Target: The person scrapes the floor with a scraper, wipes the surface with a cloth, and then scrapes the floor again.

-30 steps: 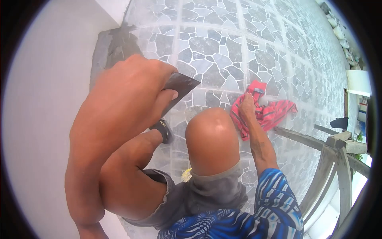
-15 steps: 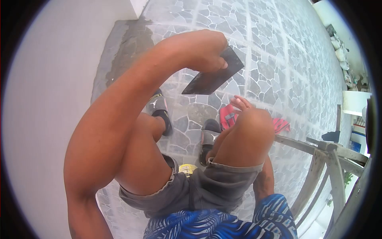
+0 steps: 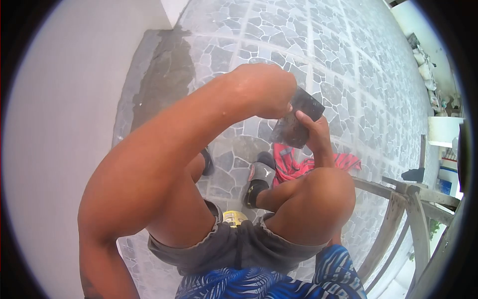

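A dark, flat rectangular slab [image 3: 304, 110] is held tilted over the floor, in front of my knees. My left hand [image 3: 273, 92] grips it along its left side, the fingers mostly hidden behind the back of the hand. At the slab's right edge my right hand [image 3: 318, 133] pinches it, with the thumb lying on its face. Below my right forearm, a red-pink striped cloth [image 3: 286, 164] lies on the floor, close to my right sandal [image 3: 261, 172].
A pale wall [image 3: 64, 119] rises on the left, with a bare grey-brown floor strip [image 3: 164, 74] along it. Stone-patterned flooring [image 3: 279, 30] stretches ahead. On the right stands a wooden frame [image 3: 393, 214]; a white bucket [image 3: 443, 130] is farther back. Something yellow [image 3: 233, 218] shows between my thighs.
My right hand has risen from beside the knee and taken hold of the slab. The slab and my left hand have shifted right and lower in view.
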The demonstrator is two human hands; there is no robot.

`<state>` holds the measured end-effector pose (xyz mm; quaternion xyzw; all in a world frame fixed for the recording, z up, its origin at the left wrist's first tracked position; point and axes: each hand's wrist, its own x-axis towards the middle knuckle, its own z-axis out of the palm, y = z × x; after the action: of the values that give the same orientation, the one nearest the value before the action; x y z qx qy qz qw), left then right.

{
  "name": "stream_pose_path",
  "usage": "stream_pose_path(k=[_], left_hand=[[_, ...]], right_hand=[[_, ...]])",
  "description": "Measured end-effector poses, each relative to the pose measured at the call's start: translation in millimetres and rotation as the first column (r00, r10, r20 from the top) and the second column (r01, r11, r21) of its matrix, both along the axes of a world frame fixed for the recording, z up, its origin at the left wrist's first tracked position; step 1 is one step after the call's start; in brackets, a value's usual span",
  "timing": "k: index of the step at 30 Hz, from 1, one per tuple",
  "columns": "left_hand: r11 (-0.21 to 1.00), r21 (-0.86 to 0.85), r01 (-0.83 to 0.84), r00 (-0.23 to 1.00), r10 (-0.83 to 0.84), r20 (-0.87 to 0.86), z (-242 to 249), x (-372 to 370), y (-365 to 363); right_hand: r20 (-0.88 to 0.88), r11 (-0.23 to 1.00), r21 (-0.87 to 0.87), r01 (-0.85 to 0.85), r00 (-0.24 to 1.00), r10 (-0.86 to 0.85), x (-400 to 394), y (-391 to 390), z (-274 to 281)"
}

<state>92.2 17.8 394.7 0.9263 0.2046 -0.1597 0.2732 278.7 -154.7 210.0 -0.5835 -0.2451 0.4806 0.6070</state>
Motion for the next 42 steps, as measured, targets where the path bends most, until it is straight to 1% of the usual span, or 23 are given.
stream_pose_path(k=[1, 2, 4, 5, 8, 9, 10, 11, 12, 13, 16, 18, 19, 20, 23, 25, 26, 27, 30, 34, 37, 40, 42], left_hand=[[0.998, 0.057, 0.022, 1.000, -0.022, 0.001, 6, -9, -5], [0.993, 0.110, 0.047, 0.999, -0.047, -0.004, 9, -18, -11], [0.986, 0.068, 0.155, 0.988, -0.155, -0.010, 20, -40, -22], [0.978, 0.010, 0.209, 0.976, -0.209, -0.058, 26, -48, -26], [0.941, -0.126, 0.314, 0.921, -0.334, -0.203, 30, -49, -19], [0.939, -0.200, 0.280, 0.928, -0.318, -0.193, 20, -51, -9], [0.931, -0.272, 0.244, 0.935, -0.300, -0.187, 10, -52, 2], [0.917, -0.369, 0.150, 0.968, -0.212, -0.133, -11, -59, 21], [0.882, -0.467, 0.058, 0.990, -0.112, -0.089, -35, -66, 39], [0.924, -0.383, 0.002, 0.997, -0.031, -0.069, -56, -69, 51], [0.982, -0.098, -0.160, 0.985, 0.165, 0.042, -142, -84, 69], [0.895, -0.315, -0.317, 0.912, 0.379, 0.159, -218, -100, 64], [0.897, -0.314, -0.310, 0.895, 0.387, 0.224, -252, -106, 56], [0.899, -0.314, -0.305, 0.872, 0.396, 0.287, -283, -112, 46], [0.817, -0.443, -0.369, 0.821, 0.510, 0.257, -349, -125, 7], [0.701, -0.489, -0.519, 0.722, 0.666, 0.187, -367, -127, -5], [0.633, -0.503, -0.588, 0.662, 0.734, 0.150, -375, -129, -10], [0.605, -0.500, -0.620, 0.603, 0.775, 0.191, -384, -129, -13], [0.731, -0.361, -0.579, 0.698, 0.673, 0.244, -384, -127, -11], [0.723, -0.333, -0.605, 0.695, 0.684, 0.223, -382, -124, -12], [0.731, -0.310, -0.609, 0.707, 0.676, 0.207, -382, -124, -14], [0.722, -0.311, -0.619, 0.697, 0.687, 0.206, -380, -122, -15], [0.722, -0.308, -0.619, 0.690, 0.688, 0.225, -382, -122, -14]], right_hand=[[0.001, 0.995, -0.092, 0.041, 0.999, -0.041, 14, -6, -16], [0.084, 0.975, -0.218, 0.035, 0.996, -0.017, 32, -15, -38], [0.218, 0.884, -0.464, 0.052, 0.974, 0.057, 56, -35, -85], [0.255, 0.821, -0.562, 0.098, 0.965, 0.059, 54, -36, -90], [0.396, 0.681, -0.727, 0.087, 0.863, 0.313, 61, -44, -142], [0.378, 0.756, -0.653, 0.048, 0.886, 0.270, 57, -49, -159], [0.400, 0.790, -0.607, 0.088, 0.892, 0.209, 54, -53, -188], [0.423, 0.821, -0.557, 0.129, 0.894, 0.147, 47, -52, -214], [0.440, 0.800, -0.571, 0.184, 0.891, 0.109, 43, -54, -237], [0.457, 0.777, -0.583, 0.238, 0.887, 0.070, 37, -53, -252], [0.433, 0.729, -0.640, 0.244, 0.898, 0.080, 20, -45, -260], [0.496, 0.686, -0.653, 0.321, 0.866, 0.067, 9, -39, -248], [0.528, 0.666, -0.656, 0.355, 0.846, 0.069, 6, -33, -241], [0.518, 0.659, -0.657, 0.368, 0.855, 0.039, 6, -31, -240], [0.477, 0.628, -0.675, 0.387, 0.879, -0.029, 6, -26, -235], [0.440, 0.602, -0.701, 0.383, 0.896, -0.058, 7, -17, -228], [0.458, 0.605, -0.686, 0.404, 0.886, -0.072, 6, -10, -224], [0.474, 0.610, -0.670, 0.422, 0.876, -0.085, 3, -2, -219], [0.540, 0.621, -0.635, 0.460, 0.839, -0.070, 2, -2, -227], [0.610, 0.682, -0.542, 0.491, 0.788, -0.083, -1, -12, -239], [0.616, 0.686, -0.551, 0.475, 0.786, -0.049, 0, -2, -230], [0.598, 0.750, -0.502, 0.430, 0.799, -0.058, 1, -2, -232], [0.611, 0.757, -0.497, 0.424, 0.791, -0.042, 3, -6, -239]])
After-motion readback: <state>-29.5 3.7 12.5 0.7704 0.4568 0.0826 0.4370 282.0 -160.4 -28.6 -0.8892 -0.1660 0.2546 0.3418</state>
